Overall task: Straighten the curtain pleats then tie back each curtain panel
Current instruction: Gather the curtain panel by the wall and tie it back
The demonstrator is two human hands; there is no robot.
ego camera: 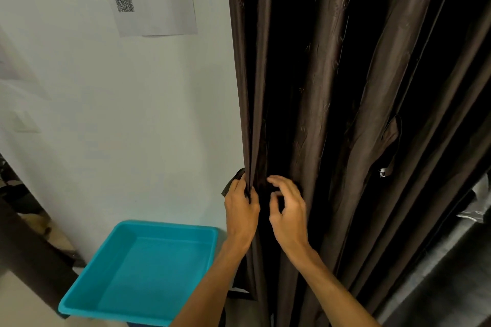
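Gathering of the pleats appears to be the step in hand: the leftmost folds of the dark brown satin curtain, hung from 12 to 3 o'clock, are pinched together by the left hand near 6 o'clock. The right hand, just beside it, is held with fingers loosely curled and nothing gripped. A firm hold on the bunched edge is judged to be called for next, so that further folds can be drawn in before any tie-back is wrapped. At 7 o'clock a turquoise rectangular plastic tray is seen, with only its bare floor showing.
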